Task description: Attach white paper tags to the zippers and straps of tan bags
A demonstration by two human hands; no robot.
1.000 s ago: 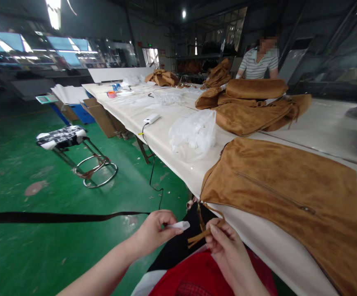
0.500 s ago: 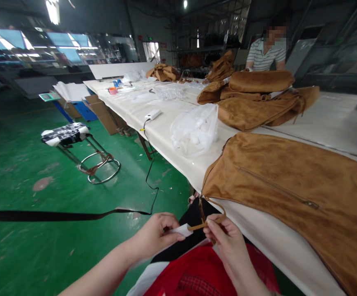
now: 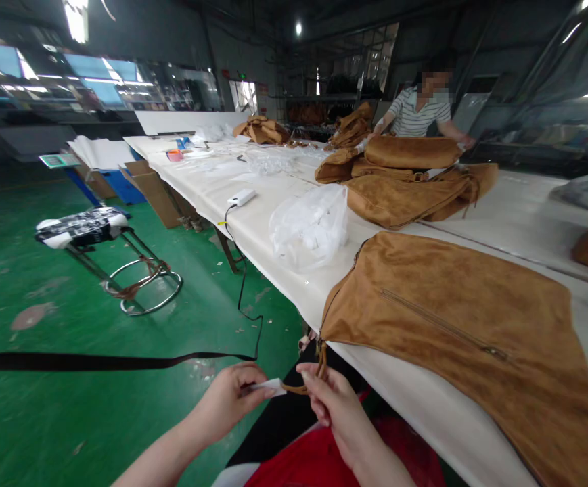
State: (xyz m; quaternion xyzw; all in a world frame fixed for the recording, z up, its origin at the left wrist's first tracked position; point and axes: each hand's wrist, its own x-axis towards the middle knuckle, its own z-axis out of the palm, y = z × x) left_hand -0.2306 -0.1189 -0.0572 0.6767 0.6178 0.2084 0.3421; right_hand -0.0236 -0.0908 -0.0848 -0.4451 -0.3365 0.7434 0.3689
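A tan suede-like bag [image 3: 440,291] with a zipper lies flat along the table's near edge. From the zip at its left corner hangs a thin brown cord [image 3: 294,389]. My left hand [image 3: 235,396] pinches a small white paper piece [image 3: 272,387], and the cord runs into its end. My right hand [image 3: 331,399] is closed on the cord between the paper and the bag, thumb against the fingers. Both hands are below the table edge, over my lap. What lies inside the right fingers is partly hidden.
A clear plastic bag of white pieces [image 3: 310,226] rests on the white table [image 3: 253,223]. More brown bags [image 3: 405,196] are stacked beyond it, with a person [image 3: 420,111] behind them. A stool [image 3: 88,226] stands on the green floor, and a black cable [image 3: 121,362] stretches past on the left.
Both hands have shifted left, and the right hand has turned, its hold on the cord nearer the bag. The view has swung slightly right. The person opposite now reaches both arms around the stacked bags.
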